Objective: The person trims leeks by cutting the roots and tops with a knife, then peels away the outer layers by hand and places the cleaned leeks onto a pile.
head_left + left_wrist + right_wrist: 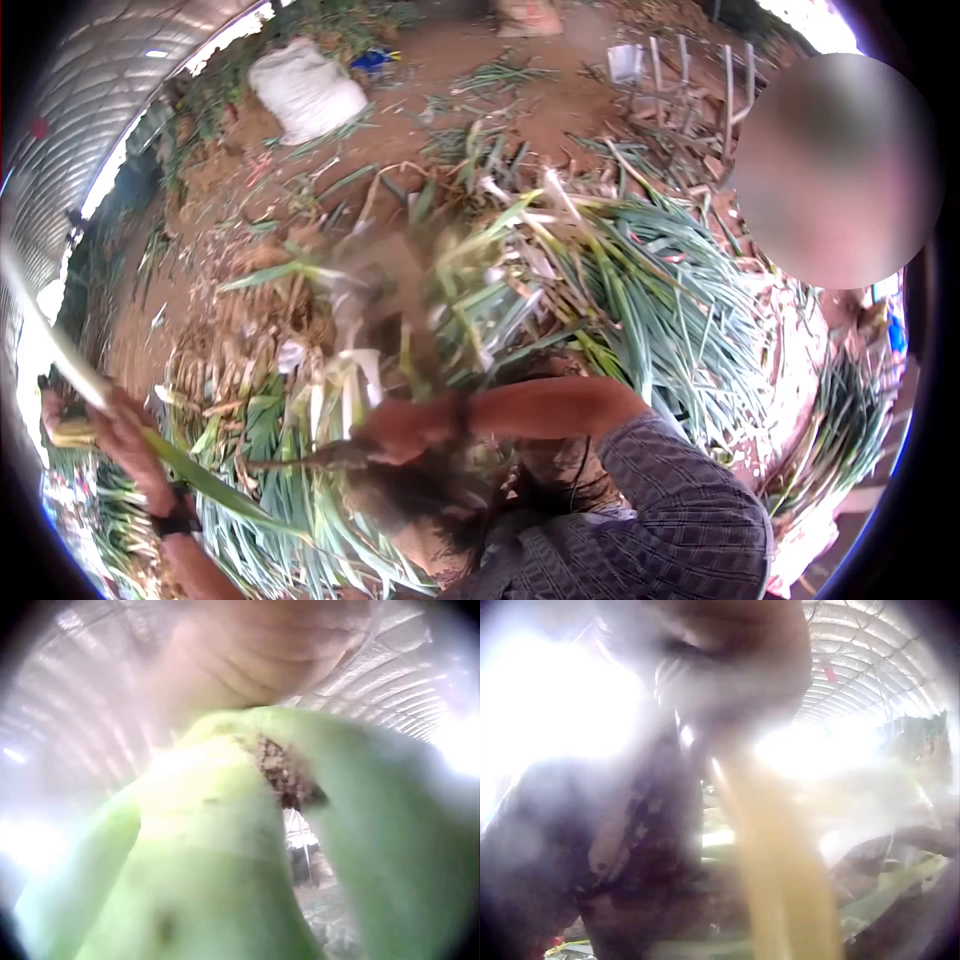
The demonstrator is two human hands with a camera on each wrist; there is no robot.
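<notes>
My left hand (130, 450), at the lower left of the head view, grips a long green onion (210, 482). Its white shank rises to the upper left and a green leaf slants down to the right. The left wrist view shows the onion's thick leaves (210, 855) close up, with soil in the fork and part of the hand (255, 652) above. My right hand (405, 430) is blurred at the centre, over the piled onions. In the right wrist view, its curled fingers hold a yellowed, strap-like leaf (780, 855) that hangs down.
A big heap of green onions (650, 290) lies right of centre, and more (340, 520) lie below my hands. A white sack (305, 90) sits on the soil at the back left. Another person, blurred, is at the right near upright stakes (728, 100).
</notes>
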